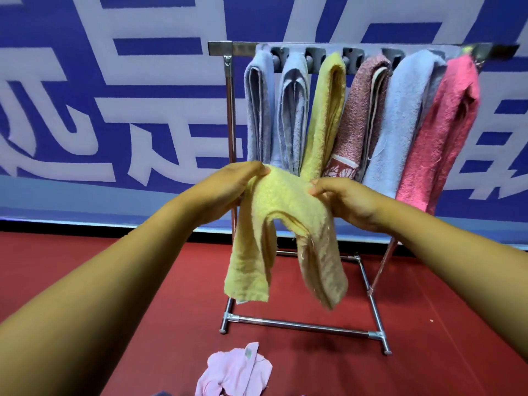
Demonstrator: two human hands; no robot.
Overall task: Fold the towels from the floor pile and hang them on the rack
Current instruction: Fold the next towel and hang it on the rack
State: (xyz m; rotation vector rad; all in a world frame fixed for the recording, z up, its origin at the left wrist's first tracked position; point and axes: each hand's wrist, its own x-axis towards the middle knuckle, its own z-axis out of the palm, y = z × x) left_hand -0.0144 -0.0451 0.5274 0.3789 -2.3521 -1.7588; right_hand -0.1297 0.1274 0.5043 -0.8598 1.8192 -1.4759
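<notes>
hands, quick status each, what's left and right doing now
Left hand: closed, gripping the yellow towel.
Right hand: closed, gripping the same yellow towel.

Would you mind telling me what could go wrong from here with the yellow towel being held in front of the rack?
1. The yellow towel hangs bunched and uneven between the left hand and right hand, so the fold may come out crooked.
2. The rack already carries six close-packed towels; squeezing in another could dislodge the pink towel at its end.
</notes>
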